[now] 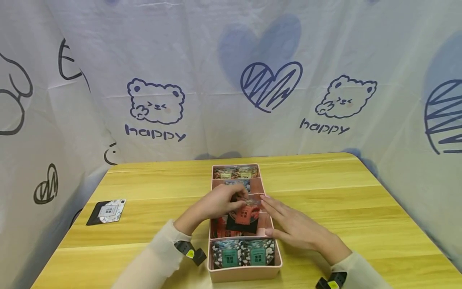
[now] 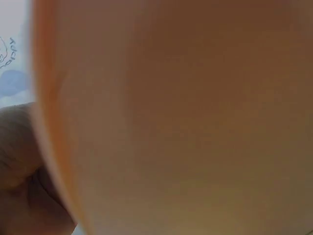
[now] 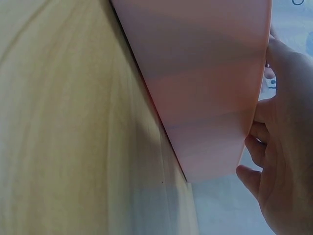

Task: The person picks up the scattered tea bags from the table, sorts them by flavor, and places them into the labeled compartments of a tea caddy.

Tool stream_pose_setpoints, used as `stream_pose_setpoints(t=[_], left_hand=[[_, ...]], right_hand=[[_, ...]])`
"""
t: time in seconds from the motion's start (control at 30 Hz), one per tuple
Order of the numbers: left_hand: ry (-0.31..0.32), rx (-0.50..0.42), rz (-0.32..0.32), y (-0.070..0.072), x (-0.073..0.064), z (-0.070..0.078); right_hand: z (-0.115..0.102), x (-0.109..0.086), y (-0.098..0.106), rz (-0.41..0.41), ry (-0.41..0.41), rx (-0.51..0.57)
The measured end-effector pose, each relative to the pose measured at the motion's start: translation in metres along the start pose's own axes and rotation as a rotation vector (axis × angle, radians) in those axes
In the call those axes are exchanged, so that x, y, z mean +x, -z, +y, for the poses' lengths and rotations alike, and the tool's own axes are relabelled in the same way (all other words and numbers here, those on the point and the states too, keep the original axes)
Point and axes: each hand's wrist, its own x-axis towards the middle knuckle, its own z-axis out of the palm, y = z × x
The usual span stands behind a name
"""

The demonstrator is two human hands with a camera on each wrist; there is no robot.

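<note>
A long pink divided box (image 1: 245,275) stands on the table, holding small printed packets. My left hand (image 1: 220,202) reaches over its middle and pinches a black packet with a red label (image 1: 244,216) by the upper edge. More red packets (image 1: 221,229) lie beneath it in the same compartment. My right hand (image 1: 296,226) rests with fairly straight fingers along the box's right rim; in the right wrist view its fingertips (image 3: 250,178) touch the top of the pink wall (image 3: 210,93). A blurred pink surface fills most of the left wrist view.
Two green-labelled packets (image 1: 244,253) stand in the nearest compartment. Yellow-labelled packets (image 1: 236,172) sit in the farthest, and a blue-white packet (image 1: 242,184) in the one before it. A black-and-white packet (image 1: 106,211) lies at the table's left. Printed curtains (image 1: 216,140) surround the wooden table (image 1: 335,192).
</note>
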Motion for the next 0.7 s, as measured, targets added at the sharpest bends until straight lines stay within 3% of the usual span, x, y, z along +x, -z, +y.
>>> stream_pose_setpoints(t=[0.37,0.53,0.7], left_hand=[[0.082,0.082,0.128,-0.016,-0.001,0.008],[0.126,0.067,0.145,-0.022,-0.002,0.01],[0.082,0.125,0.171,-0.029,-0.003,0.012]], right_hand=[[0.0,0.002,0.0,-0.006,-0.017,0.015],[0.0,0.002,0.0,-0.009,-0.019,0.017],[0.0,0.002,0.0,-0.004,-0.012,0.024]])
